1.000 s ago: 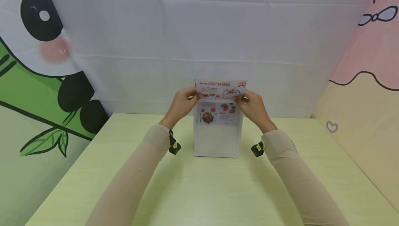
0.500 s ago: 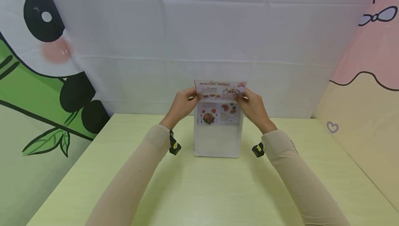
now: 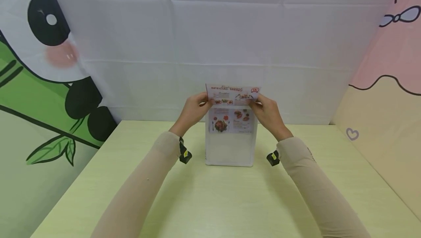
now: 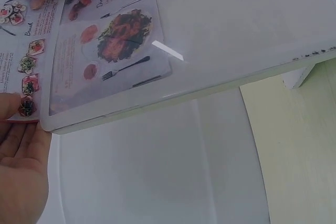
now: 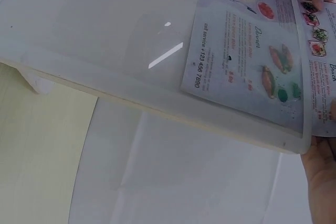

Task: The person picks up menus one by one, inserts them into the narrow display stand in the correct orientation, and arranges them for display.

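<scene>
A printed menu sheet stands half inside a white-framed display stand. Its lower part, with food pictures, shows behind the stand's clear front, and the upper part sticks out above the top edge. My left hand pinches the menu's left edge between thumb and fingers, just above the stand's corner. At the opposite edge my right hand pinches the sheet in the same way. In the left wrist view, left-hand fingers lie behind the sheet, near the frame. The right wrist view shows the right hand partly cut off.
The stand rests upright on a pale wood-look table, with a foot behind it. A white cloth backdrop hangs at the table's back edge. Cartoon-printed panels rise at both sides.
The menu's top part has tipped slightly, so its heading shows more plainly, and the sheet sits a touch lower in the stand. Both hands keep their hold; the head view has shifted slightly.
</scene>
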`<state>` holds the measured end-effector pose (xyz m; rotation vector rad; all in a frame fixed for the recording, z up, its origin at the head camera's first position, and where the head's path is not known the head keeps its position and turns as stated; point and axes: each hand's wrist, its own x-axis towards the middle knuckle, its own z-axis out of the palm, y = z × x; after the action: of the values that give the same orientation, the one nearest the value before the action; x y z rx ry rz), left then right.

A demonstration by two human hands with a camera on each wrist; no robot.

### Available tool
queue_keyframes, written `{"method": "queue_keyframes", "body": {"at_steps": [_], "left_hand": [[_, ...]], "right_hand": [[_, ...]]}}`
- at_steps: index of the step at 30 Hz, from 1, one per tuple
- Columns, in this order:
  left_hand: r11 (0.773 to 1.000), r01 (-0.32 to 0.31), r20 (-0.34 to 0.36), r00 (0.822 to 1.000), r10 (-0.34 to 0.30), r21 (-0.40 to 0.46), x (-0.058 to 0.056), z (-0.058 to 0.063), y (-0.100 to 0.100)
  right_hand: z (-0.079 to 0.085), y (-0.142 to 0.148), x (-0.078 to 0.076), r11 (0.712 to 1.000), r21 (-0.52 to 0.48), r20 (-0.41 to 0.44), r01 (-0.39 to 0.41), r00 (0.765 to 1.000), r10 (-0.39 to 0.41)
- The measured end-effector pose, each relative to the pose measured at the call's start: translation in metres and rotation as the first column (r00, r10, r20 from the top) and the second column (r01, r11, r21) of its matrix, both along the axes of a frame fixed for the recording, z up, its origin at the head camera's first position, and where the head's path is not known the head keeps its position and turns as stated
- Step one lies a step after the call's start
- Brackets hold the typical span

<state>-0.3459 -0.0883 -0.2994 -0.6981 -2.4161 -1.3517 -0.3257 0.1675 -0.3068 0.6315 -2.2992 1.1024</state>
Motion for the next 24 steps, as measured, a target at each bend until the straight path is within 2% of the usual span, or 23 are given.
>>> {"method": "queue_keyframes", "body": {"at_steps": [9,17,24], "left_hand": [[1.0,-0.007,0.012,1.0,0.007,-0.002,-0.0024,-0.0007,0.0006],[1.0,-0.007,0.007,1.0,0.007,0.01,-0.0025,-0.0007,0.0008],[1.0,-0.006,0.016,1.0,0.005,0.014,-0.0016,-0.0002,0.0013]], "right_hand": [[0.0002,-0.0002,0.0006,1.0,0.013,0.033,0.009,0.999,-0.009],[-0.0009,-0.0003,-0.0003,1.0,0.011,-0.003,0.001,1.0,-0.001],[-0.0003,0.0002,0.0001,1.0,-0.014,0.058,0.005,0.998,-0.004]]}}
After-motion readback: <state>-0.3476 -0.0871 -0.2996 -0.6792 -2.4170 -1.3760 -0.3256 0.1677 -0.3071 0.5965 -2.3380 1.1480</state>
